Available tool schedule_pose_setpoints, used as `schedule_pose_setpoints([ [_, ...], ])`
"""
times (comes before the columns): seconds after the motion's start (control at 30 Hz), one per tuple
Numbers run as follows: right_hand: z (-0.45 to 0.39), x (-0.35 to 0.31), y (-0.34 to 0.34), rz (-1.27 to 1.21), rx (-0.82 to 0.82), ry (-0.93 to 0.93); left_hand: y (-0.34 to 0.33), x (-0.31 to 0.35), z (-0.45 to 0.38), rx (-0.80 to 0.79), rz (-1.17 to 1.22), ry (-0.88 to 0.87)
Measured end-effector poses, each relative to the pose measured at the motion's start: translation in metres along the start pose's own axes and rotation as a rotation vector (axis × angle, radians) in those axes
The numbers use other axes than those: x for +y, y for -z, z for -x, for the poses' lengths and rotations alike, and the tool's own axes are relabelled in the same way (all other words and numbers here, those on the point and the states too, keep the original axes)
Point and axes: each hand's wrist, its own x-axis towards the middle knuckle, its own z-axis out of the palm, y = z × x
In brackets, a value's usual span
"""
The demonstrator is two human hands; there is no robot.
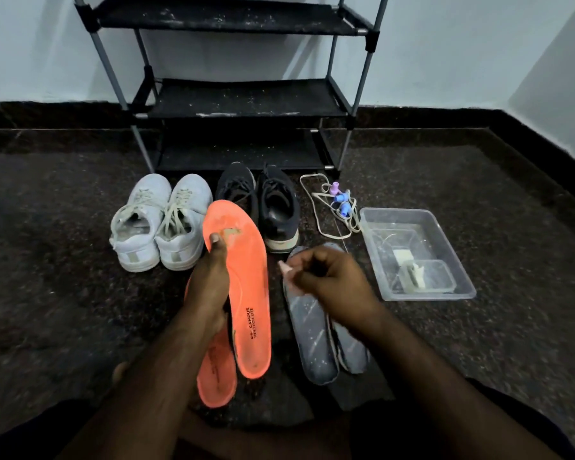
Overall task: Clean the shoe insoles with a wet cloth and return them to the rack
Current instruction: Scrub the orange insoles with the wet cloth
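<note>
Dark speckled stone floor (63, 260), left hand (210, 287) grasping worn orange foam insole (246, 293) printed with black lettering, right hand (326, 277) pinching small pink scrap (284, 268) above grey insoles (312, 340).

An orange insole (246, 293) is held upright off the dark floor (63, 260); another orange insole (214, 376) lies beneath it. Two grey insoles (312, 340) lie alongside, below the black rack (239, 97).

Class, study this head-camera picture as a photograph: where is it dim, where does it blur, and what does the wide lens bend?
Head view: light is dim, the dark floor swallowing detail; the right hand is smeared by motion blur, while the left hand and its orange insole look sharper; the rack poles splay and the wall's base curves, both wide-lens distortion; corners darken.
</note>
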Motion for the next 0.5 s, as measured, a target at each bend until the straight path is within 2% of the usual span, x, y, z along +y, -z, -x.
schedule_pose_setpoints([
  [0.1,-0.010,0.007,0.006,-0.195,0.063,-0.126,0.006,-0.010,-0.005,0.082,-0.189,0.005],
  [0.2,-0.016,0.020,0.005,-0.123,0.050,-0.169,0.003,-0.021,-0.005,0.085,-0.329,0.031],
  [0.3,-0.015,0.039,-0.006,0.257,-0.099,-0.115,-0.002,-0.033,-0.009,0.101,-0.454,0.092],
  [0.4,-0.013,0.055,-0.023,0.670,-0.252,0.008,-0.001,-0.044,-0.016,0.014,-0.484,0.197],
  [0.47,-0.012,0.067,-0.036,0.806,-0.361,0.049,0.005,-0.049,-0.023,-0.023,-0.556,0.199],
  [0.5,-0.012,0.074,-0.042,0.844,-0.408,0.059,0.009,-0.049,-0.027,-0.024,-0.663,0.147],
])
